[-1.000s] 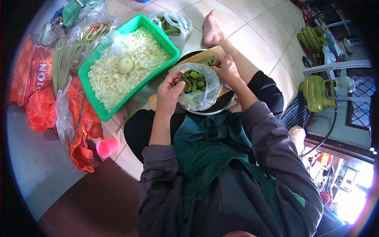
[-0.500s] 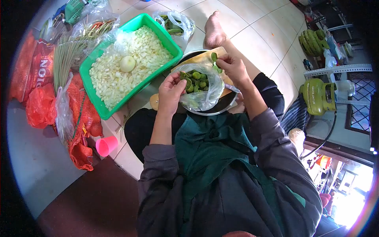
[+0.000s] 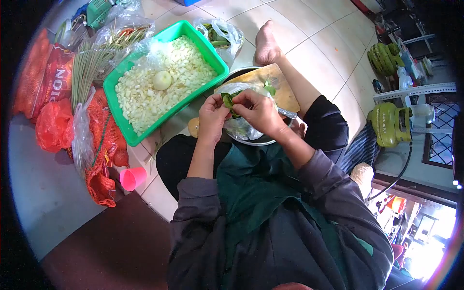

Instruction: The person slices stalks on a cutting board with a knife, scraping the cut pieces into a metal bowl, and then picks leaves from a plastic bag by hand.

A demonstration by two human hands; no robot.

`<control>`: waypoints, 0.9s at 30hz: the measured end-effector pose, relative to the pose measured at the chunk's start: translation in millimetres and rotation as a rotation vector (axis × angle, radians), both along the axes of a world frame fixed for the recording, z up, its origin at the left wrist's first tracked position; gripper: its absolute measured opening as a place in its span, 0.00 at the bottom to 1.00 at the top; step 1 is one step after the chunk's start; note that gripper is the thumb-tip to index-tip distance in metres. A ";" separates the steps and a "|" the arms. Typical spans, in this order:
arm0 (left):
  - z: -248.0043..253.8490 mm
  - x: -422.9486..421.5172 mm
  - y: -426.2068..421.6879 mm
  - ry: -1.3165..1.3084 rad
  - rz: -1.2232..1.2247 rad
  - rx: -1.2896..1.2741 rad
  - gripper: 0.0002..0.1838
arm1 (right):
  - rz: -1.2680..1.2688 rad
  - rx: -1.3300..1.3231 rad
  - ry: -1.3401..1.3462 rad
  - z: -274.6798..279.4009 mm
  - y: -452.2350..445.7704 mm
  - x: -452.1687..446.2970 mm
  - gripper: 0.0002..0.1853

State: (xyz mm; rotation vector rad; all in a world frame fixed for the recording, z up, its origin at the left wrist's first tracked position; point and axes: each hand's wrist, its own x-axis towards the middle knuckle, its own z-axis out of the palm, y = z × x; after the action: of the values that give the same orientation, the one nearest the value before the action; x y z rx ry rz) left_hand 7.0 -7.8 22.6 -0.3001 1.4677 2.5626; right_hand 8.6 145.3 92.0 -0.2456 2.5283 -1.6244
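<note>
Both hands meet over a clear plastic bag [image 3: 240,129] that sits on a round metal bowl [image 3: 261,143]. My left hand [image 3: 212,115] is closed on a green leaf [image 3: 227,100] between thumb and fingers. My right hand [image 3: 258,112] is pinched at the same leaf's right side; whether it grips the leaf is hard to see. Most of the bag's green contents are hidden under the hands. Behind them, a wooden board [image 3: 282,93] lies across the bowl with a few leaves [image 3: 269,89] on it. A knife [image 3: 287,113] rests at the board's near edge.
A green tray [image 3: 129,137] of chopped white pieces, with a whole peeled onion [image 3: 162,80], stands at the left. Beyond is another bag of greens [image 3: 220,38]. Red mesh sacks [image 3: 99,154] and a pink cup [image 3: 133,178] are further left. A green gas cylinder [image 3: 390,124] stands right.
My right hand has moved left from above the board to my left hand. Leaves now lie on the board. The view has shifted slightly.
</note>
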 end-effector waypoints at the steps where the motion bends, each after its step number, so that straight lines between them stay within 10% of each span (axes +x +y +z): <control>1: 1.3 0.5 0.5 0.000 -0.002 0.008 0.12 | -0.017 0.014 0.016 -2.9 -1.4 0.4 0.11; 20: 5.3 2.1 2.2 -0.018 -0.008 -0.126 0.05 | -0.256 0.130 0.343 2.2 32.5 -34.8 0.12; 27: 6.7 3.0 0.9 0.029 -0.017 -0.083 0.06 | -0.234 0.702 0.152 -52.1 89.1 -47.7 0.18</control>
State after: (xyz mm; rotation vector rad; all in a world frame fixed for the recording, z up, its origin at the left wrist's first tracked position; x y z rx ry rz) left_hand 10.1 -6.9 29.2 -0.2607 1.5825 2.5076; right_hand -39.1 234.4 39.8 0.0054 3.1410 -0.6884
